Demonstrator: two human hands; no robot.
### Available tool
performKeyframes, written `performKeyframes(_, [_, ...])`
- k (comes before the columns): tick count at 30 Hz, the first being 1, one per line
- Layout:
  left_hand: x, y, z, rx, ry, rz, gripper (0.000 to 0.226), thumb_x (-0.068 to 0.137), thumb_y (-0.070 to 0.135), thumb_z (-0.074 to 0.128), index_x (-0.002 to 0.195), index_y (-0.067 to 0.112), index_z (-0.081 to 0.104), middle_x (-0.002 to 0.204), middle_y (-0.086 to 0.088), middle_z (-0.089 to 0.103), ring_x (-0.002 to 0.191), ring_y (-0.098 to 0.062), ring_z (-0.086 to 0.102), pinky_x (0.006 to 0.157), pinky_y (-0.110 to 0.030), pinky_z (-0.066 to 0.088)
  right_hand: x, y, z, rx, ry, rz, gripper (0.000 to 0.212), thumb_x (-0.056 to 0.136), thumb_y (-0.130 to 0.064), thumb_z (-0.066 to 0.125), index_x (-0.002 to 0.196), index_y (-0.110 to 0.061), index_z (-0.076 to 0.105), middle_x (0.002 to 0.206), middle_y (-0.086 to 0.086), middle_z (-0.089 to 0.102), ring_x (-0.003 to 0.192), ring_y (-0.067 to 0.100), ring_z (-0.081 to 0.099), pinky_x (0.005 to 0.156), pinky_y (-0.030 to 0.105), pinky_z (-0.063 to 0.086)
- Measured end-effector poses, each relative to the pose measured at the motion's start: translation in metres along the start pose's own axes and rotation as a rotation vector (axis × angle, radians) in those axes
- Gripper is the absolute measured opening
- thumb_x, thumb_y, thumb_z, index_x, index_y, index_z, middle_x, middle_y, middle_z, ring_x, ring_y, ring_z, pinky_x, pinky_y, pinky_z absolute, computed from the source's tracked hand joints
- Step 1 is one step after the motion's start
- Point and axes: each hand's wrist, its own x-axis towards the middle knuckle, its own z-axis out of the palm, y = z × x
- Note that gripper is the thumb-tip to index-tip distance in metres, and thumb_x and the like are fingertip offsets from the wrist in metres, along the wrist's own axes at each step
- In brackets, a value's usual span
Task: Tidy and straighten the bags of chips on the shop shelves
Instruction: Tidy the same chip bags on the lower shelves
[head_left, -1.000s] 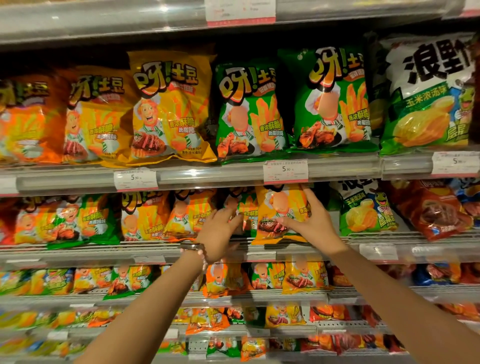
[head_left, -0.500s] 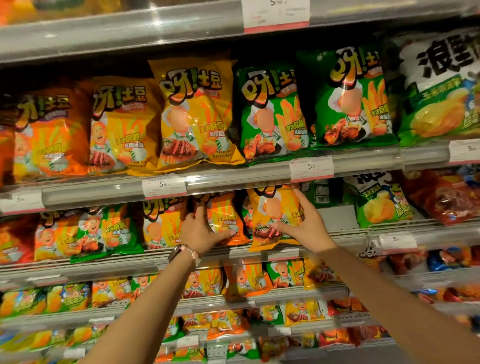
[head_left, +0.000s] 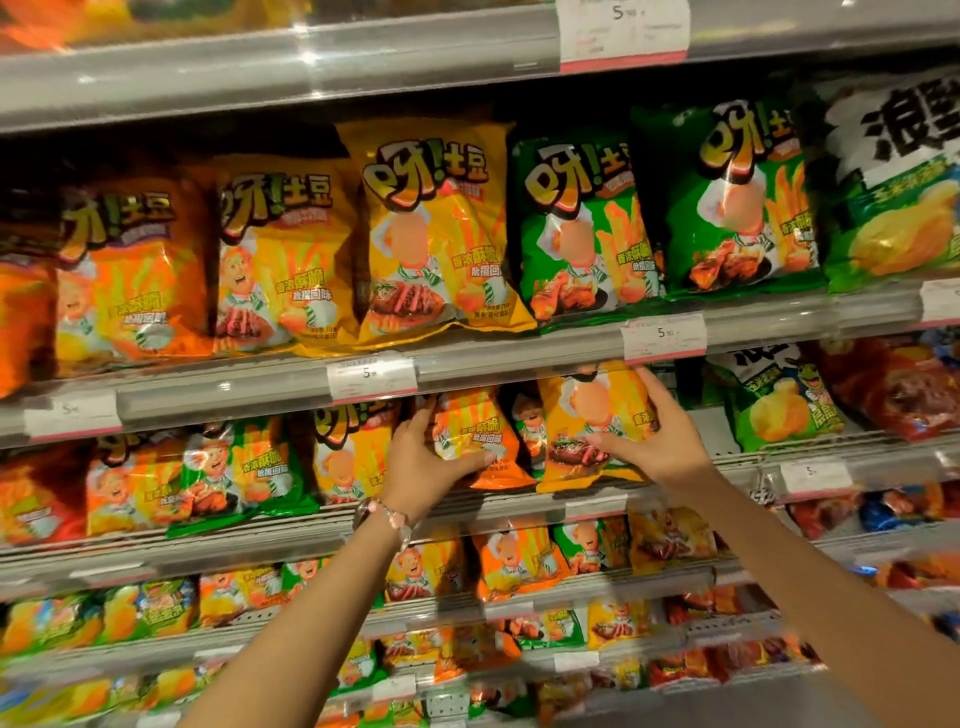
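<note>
An orange bag (head_left: 475, 441) is gripped by the left hand (head_left: 421, 467), a yellow bag (head_left: 592, 426) by the right hand (head_left: 660, 441); squaring upright seems next.

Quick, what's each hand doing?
Left hand: holding the orange chip bag.
Right hand: holding the yellow chip bag.

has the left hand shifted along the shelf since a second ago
Yes. The left hand went left, off the green bag in the gap and onto the orange chip bag, judged against the price tag above.
</note>
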Motion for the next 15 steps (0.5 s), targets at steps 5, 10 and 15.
performKeyframes(5, [-0.021,0.000,-0.022,-0.043,-0.008,0.016,0.111,0.054,0.057,0.082,0.147,0.017,0.035,0.149,-0.001,0.040,0.135,-0.018,0.039,0.101,-0.026,0.033,0.001,-0.001,0.000,-0.087,-0.050,-0.004,0.106,0.058,-0.039,0.086,0.147,-0.030,0.029,0.141,-0.003,0.043,0.125,0.014,0.045,0.106,0.037,0.039])
performKeyframes(10, [-0.047,-0.003,-0.047,-0.079,-0.012,0.010,0.113,0.047,0.059,0.080,0.144,0.019,0.040,0.145,0.002,0.045,0.125,-0.005,0.039,0.099,-0.024,0.034,0.002,-0.008,0.012,-0.069,-0.032,-0.043,0.100,0.054,-0.049,0.083,0.138,-0.045,0.031,0.132,-0.015,0.044,0.118,0.003,0.044,0.100,0.025,0.038])
performKeyframes(15, [-0.074,-0.010,-0.062,-0.105,-0.052,0.045,0.111,0.046,0.059,0.081,0.143,0.022,0.041,0.135,0.012,0.050,0.114,0.009,0.042,0.095,-0.011,0.033,0.009,-0.009,0.028,-0.104,0.012,-0.050,0.096,0.062,-0.042,0.085,0.143,-0.033,0.033,0.124,-0.014,0.042,0.113,0.003,0.040,0.093,0.023,0.034])
